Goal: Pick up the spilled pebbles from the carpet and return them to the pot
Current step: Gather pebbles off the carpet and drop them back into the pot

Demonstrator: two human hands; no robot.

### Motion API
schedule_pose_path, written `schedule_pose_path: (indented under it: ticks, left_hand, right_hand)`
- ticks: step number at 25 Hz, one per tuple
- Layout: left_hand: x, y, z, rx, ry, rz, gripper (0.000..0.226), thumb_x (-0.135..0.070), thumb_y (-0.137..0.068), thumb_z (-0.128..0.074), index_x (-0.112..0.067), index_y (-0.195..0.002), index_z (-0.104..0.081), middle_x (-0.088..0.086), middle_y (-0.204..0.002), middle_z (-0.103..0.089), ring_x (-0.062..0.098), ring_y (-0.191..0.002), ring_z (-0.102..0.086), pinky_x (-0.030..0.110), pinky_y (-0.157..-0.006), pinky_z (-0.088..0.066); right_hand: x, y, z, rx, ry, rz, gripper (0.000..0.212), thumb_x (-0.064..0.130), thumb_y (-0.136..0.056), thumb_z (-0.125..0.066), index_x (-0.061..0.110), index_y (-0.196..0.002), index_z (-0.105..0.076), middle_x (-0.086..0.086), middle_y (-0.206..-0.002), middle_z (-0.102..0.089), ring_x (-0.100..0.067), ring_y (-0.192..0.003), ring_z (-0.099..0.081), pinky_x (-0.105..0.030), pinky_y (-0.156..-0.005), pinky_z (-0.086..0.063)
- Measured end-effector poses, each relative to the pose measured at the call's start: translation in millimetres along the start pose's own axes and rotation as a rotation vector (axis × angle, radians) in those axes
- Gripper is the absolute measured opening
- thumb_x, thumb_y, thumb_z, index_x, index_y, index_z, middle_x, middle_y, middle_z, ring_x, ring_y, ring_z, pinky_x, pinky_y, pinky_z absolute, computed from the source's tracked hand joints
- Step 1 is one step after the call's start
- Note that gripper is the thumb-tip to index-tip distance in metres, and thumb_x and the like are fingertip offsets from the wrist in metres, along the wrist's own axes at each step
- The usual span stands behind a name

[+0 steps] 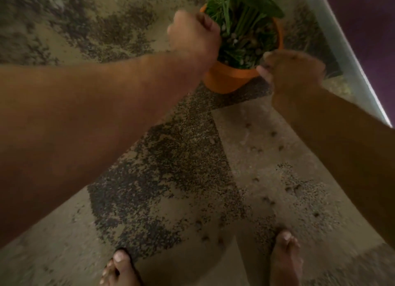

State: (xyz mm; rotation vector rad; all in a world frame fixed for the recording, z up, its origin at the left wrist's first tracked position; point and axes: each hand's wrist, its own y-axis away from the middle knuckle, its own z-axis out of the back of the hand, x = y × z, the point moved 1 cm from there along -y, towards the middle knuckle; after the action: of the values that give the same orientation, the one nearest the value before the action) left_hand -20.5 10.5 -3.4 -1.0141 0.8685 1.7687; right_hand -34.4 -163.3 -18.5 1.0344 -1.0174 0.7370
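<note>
The head view, the only 1 given, looked down on 2 bare forearms reaching to an orange pot (226, 79) with a green plant (245, 18), set on a beige and dark-speckled carpet (171, 157). The chief risk, as I judged it, was that pebbles released from above the rim would strike the stems or the pot's edge and bounce back onto the carpet, since the foliage crowded the opening; the motion blur also suggested quick movement, which could scatter them. The left hand (193, 38) was clenched in a fist at the pot's left rim, over the soil, presumably around pebbles, though none showed. The right hand (295, 72) hovered at the near right rim with fingers curled down; whether it gripped anything I could not tell. Several spilled pebbles (267, 200) lay scattered on the carpet between the pot and the bare feet (286, 258).
</note>
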Motion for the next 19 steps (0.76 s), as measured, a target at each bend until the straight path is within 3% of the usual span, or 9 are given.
schedule_pose_path:
  ticks: [3,6,9,13,16,19]
  left_hand:
    - [-5,-5,-14,0.100,-0.032,-0.016,0.010,-0.018,-0.081,-0.073,-0.025,-0.087,-0.071,-0.005,-0.101,-0.071,0.005,-0.094,-0.065,0.016,-0.073,-0.057]
    - [4,11,-16,0.201,0.044,-0.096,0.037,-0.016,-0.084,-0.068,-0.022,-0.121,-0.064,-0.005,-0.120,-0.068,0.007,-0.112,-0.061,0.029,-0.093,-0.055]
    - [30,45,-13,0.263,0.025,-0.185,0.039,-0.013,-0.085,-0.066,-0.020,-0.123,-0.062,-0.006,-0.122,-0.067,0.004,-0.114,-0.060,0.032,-0.098,-0.052]
    - [75,86,-12,0.366,-0.264,-0.188,0.031,-0.022,-0.085,-0.069,-0.026,-0.115,-0.067,-0.008,-0.120,-0.067,0.004,-0.102,-0.063,0.024,-0.096,-0.049]
    - [110,110,-20,0.504,-0.499,-0.216,0.037,-0.015,-0.087,-0.067,-0.019,-0.123,-0.063,0.000,-0.137,-0.057,0.013,-0.120,-0.055,0.018,-0.101,-0.034]
    - [140,120,-34,0.629,-0.678,-0.229,0.051,-0.017,-0.088,-0.064,-0.022,-0.137,-0.050,0.002,-0.153,-0.037,0.028,-0.138,-0.037,0.036,-0.112,-0.032]
  right_hand:
    - [-2,-19,5,0.022,0.088,-0.023,0.007,0.012,-0.088,-0.063,0.017,-0.081,-0.063,0.002,-0.082,-0.063,-0.020,-0.095,-0.070,-0.028,-0.075,-0.061]
    - [-3,-3,18,-0.064,-0.016,0.117,0.006,0.012,-0.091,-0.062,0.016,-0.090,-0.066,0.000,-0.084,-0.068,-0.017,-0.090,-0.071,-0.029,-0.077,-0.061]
    - [-28,33,46,-0.131,-0.085,0.120,0.012,0.003,-0.090,-0.060,0.013,-0.093,-0.064,0.000,-0.079,-0.067,-0.015,-0.079,-0.069,-0.027,-0.075,-0.061]
    - [-96,68,86,-0.119,0.286,-0.032,0.014,0.012,-0.089,-0.063,0.020,-0.097,-0.071,0.007,-0.082,-0.071,-0.003,-0.069,-0.066,-0.008,-0.059,-0.051]
    - [-146,87,112,-0.010,0.612,-0.047,0.020,0.011,-0.091,-0.060,0.018,-0.107,-0.071,0.003,-0.095,-0.071,0.003,-0.074,-0.061,0.003,-0.061,-0.042]
    - [-181,101,129,0.110,0.804,-0.010,0.028,0.020,-0.089,-0.065,0.018,-0.117,-0.066,-0.003,-0.111,-0.072,-0.013,-0.095,-0.068,-0.019,-0.086,-0.051]
